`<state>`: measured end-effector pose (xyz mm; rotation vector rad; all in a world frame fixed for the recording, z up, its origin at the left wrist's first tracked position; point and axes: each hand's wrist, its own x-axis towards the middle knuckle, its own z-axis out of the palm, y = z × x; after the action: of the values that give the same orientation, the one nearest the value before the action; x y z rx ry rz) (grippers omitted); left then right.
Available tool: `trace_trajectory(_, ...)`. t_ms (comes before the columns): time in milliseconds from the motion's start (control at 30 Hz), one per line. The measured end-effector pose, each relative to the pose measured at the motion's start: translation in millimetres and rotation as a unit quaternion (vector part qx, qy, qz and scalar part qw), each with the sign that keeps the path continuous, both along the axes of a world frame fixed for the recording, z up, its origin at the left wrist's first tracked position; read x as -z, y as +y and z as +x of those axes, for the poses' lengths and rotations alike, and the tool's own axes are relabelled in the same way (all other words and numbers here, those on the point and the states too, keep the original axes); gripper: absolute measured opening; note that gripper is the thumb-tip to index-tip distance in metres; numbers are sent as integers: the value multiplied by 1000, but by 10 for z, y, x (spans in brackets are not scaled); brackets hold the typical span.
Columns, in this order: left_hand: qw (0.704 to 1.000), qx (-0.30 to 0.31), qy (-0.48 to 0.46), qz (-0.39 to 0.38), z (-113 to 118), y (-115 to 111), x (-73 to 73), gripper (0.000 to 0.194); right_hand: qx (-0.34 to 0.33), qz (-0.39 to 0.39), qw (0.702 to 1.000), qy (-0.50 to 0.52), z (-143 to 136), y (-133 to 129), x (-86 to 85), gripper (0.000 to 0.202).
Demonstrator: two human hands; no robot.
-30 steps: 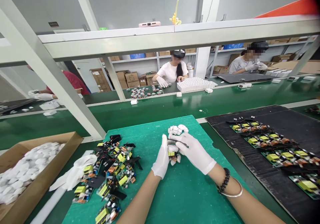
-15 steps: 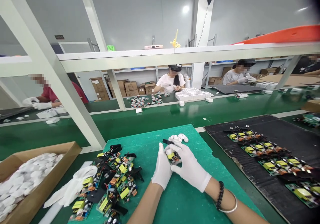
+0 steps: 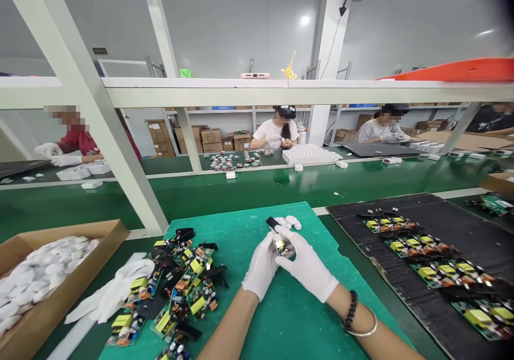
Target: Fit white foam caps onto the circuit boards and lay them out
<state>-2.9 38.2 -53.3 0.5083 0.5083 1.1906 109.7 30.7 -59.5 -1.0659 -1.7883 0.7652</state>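
Observation:
Both my hands wear white gloves and meet over the green mat point(image 3: 277, 317). My left hand point(image 3: 259, 266) is closed around the left side of a small circuit board point(image 3: 281, 245) with a yellow part on it. The fingers of my right hand point(image 3: 307, 263) grip the same board from the right, near a black strip point(image 3: 273, 223) that sticks out at its top. Just behind my fingertips lie several white rounded pieces point(image 3: 291, 222). A pile of loose circuit boards point(image 3: 193, 280) covers the mat's left part.
A cardboard box point(image 3: 100, 247) of white pieces stands at the left, beside spare white gloves point(image 3: 116, 290). Rows of boards lie on a black sheet point(image 3: 361, 242) at the right. Across the green conveyor point(image 3: 193, 194), people work behind a white frame point(image 3: 116, 151).
The board between my hands has tilted, so its yellow part looks brighter, and the black strip now angles differently. The whole view has shifted slightly.

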Motion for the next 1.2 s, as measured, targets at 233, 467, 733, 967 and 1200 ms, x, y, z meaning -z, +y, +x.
trace_trajectory(233,999,-3,34,11,-176,58,95,49,-152,-158,942,255,133,99,-161,58)
trace_trajectory(467,998,38,-50,17,-306,66,67,43,-219,-226,863,394,161,58,-214,58)
trace_trajectory(733,999,22,-44,0,-262,28,26,41,-209,-224,872,381,153,89,-167,59)
trace_trajectory(967,984,-35,170,50,-97,-5,-122,56,-224,-221,877,364,155,74,-222,57)
trace_trajectory(1200,875,-217,394,178,-5,-128,-98,63,-232,-227,878,353,163,51,-277,53)
